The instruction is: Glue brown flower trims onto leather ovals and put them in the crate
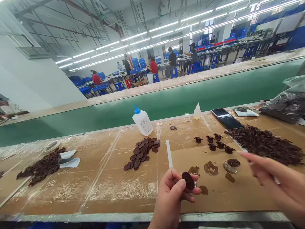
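Note:
My left hand (172, 194) pinches a dark brown oval disc (188, 180) between thumb and fingers, above the front of the table. A small pale, shiny bit shows behind the disc; I cannot make out what it is. My right hand (274, 181) is at the right with its index finger stretched out and the others partly bent. Its fingertip is close to a small round pot (232, 165) with a dark brown top. Several small dark brown pieces with side tabs (212, 147) stand beyond the pot. Brown smears (211, 168) mark the board between my hands.
Loose brown discs (143, 151) lie mid-table near a white bottle with blue cap (143, 122). A small dropper bottle (197, 112), phone (227, 119), heap of dark strips (267, 144) and plastic bag (283, 103) are right. More strips (43, 165) lie left. A green belt (166, 100) runs behind.

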`<move>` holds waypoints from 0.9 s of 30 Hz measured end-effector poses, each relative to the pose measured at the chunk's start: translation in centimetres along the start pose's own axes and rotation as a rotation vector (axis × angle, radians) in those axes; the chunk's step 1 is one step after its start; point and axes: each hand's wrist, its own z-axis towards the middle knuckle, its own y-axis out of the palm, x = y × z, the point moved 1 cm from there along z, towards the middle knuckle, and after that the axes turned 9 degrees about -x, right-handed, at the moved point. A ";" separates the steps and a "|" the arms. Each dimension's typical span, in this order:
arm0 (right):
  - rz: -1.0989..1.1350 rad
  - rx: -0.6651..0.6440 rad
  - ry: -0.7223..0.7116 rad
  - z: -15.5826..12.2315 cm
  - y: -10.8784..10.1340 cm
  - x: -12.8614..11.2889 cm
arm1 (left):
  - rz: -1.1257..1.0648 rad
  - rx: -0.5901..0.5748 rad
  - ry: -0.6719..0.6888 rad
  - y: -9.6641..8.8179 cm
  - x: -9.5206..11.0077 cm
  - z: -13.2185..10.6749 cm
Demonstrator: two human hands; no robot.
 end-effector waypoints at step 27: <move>1.265 -0.708 0.391 1.2 5.3 -11.4 | 0.654 -0.443 0.581 -1.5 -0.9 0.6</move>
